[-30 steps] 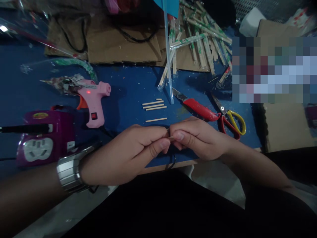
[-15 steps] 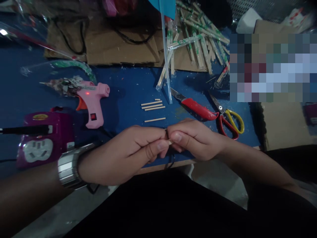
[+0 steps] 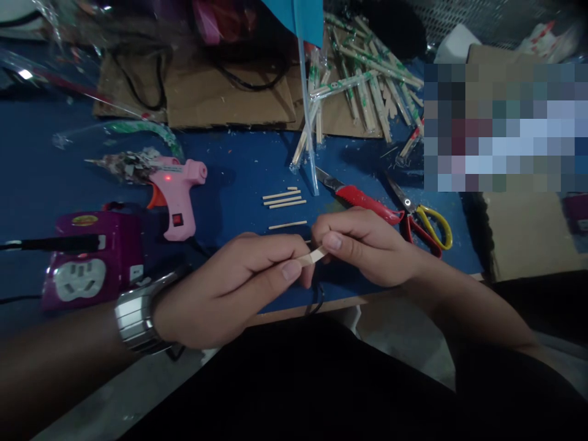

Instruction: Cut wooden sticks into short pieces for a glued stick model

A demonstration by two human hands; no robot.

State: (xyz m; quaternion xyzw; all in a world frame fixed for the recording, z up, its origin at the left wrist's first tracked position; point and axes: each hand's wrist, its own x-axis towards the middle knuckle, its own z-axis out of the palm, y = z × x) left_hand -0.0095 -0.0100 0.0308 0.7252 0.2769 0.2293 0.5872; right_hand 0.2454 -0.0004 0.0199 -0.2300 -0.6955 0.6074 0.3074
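A short pale wooden stick (image 3: 315, 256) is held just above the near edge of the blue counter (image 3: 243, 165), about midway along it. The left hand (image 3: 239, 288) pinches one end between thumb and curled forefinger, and the right hand (image 3: 367, 251) pinches the other end the same way. The other fingers of both hands are folded in. A silver metal wristwatch (image 3: 135, 315) sits on the left wrist.

Just beyond the hands, one cut wooden stick (image 3: 288, 225) lies alone on the counter. A little farther in, a small row of similar cut sticks (image 3: 282, 197) lies side by side. Toward the right edge is a red-handled knife (image 3: 365, 202), its blade pointing to the far side. Next to it, a pair of scissors with yellow and red handles (image 3: 425, 223) nearly touches the knife's handle.

Toward the left edge, a pink hot-glue gun (image 3: 177, 190) lies on its side with a small red light showing. Nearer the left near corner stands a purple socket box (image 3: 92, 260).

Along the far edge lie flat brown cardboard sheets (image 3: 229, 92). A loose pile of bamboo chopsticks in green-printed wrappers (image 3: 362, 86) rests partly on the cardboard. A clear plastic tube (image 3: 307, 110) runs from the far edge down toward the row of cut sticks.
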